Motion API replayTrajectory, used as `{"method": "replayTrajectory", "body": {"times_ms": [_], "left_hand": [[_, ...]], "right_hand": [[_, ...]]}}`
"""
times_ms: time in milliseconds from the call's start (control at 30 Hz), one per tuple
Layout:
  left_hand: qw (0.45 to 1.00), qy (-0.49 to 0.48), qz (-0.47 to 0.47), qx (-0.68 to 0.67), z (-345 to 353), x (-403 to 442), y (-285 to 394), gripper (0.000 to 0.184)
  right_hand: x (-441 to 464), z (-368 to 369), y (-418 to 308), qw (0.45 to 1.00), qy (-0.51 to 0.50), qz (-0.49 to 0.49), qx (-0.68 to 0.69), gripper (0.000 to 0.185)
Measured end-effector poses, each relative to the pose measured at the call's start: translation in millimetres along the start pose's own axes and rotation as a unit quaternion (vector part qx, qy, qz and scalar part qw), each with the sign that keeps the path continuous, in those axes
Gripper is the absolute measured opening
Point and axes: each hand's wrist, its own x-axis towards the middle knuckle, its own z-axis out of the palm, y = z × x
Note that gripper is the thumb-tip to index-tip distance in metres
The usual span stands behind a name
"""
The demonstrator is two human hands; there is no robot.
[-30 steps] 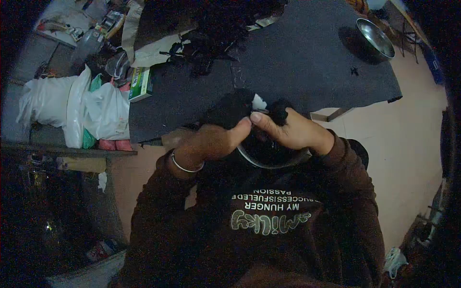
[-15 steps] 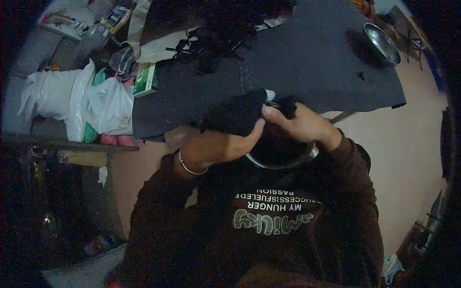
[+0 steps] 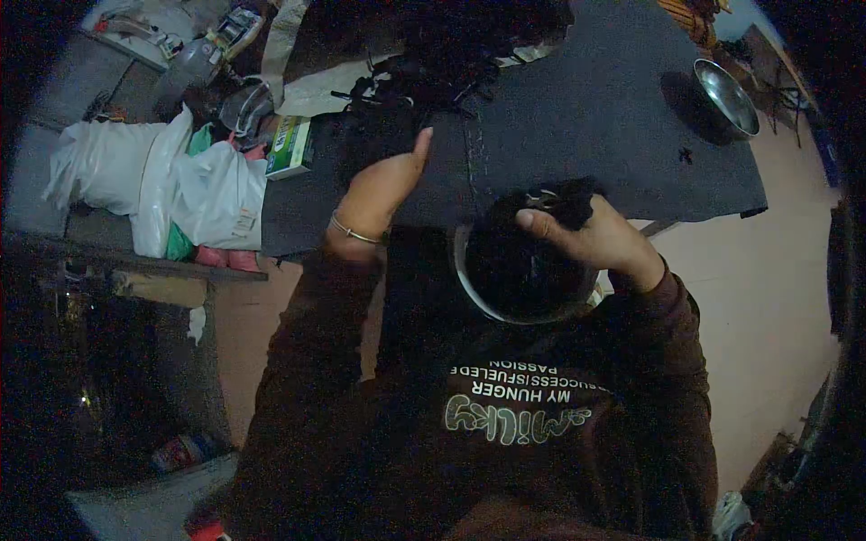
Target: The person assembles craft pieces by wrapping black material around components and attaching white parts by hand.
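My left hand (image 3: 388, 180), with a bangle at its wrist, is over the dark cloth on the table, and dark material lies against its far side. Its thumb points up and away, while its other fingers are hidden in the black. Near my lap, my right hand (image 3: 577, 236) is closed on black material (image 3: 573, 203), with something small and shiny at its thumb. Below that hand, a metal bowl (image 3: 465, 270) with dark contents rests close to my body.
A black pile (image 3: 424, 45) lies on pale sheets at the table's far side. A green and white box (image 3: 290, 149) and white plastic bags (image 3: 216, 194) are at the left. A second metal bowl (image 3: 726, 97) stands at the far right of the grey cloth (image 3: 595, 108).
My left hand has parted from my right hand and moved away toward the black pile. My right hand stays above the bowl, and the white piece at its fingers no longer shows clearly.
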Motion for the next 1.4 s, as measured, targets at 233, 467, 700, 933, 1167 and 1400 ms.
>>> {"method": "replayTrajectory", "body": {"times_ms": [233, 467, 700, 933, 1167, 1400], "left_hand": [[0.923, 0.318, 0.213, -0.035, 26.6, 1.4, -6.0, 0.039], [0.859, 0.298, 0.259, 0.325, 33.0, -3.8, -14.2, 0.043], [0.867, 0.406, 0.282, 0.065, 29.5, -2.7, 2.8, 0.038], [0.857, 0.384, 0.315, 0.137, 27.5, -20.5, 5.0, 0.027], [0.899, 0.258, 0.318, -0.154, 16.8, -31.4, 26.8, 0.024], [0.899, 0.167, 0.317, -0.252, 2.9, -53.1, 44.9, 0.020]], "right_hand": [[2.0, -1.4, 2.6, 1.000, 0.001, 0.021, -0.020, 0.032], [3.9, 1.4, 1.1, 0.999, -0.007, 0.033, -0.010, 0.031], [1.5, -1.2, -1.1, 0.999, 0.016, 0.009, -0.029, 0.028], [2.0, -0.7, -1.2, 1.000, 0.019, 0.007, -0.012, 0.025], [4.4, 7.0, 14.7, 0.988, 0.129, -0.087, -0.006, 0.022], [7.5, 7.1, 18.9, 0.929, 0.193, -0.232, -0.215, 0.026]]}}
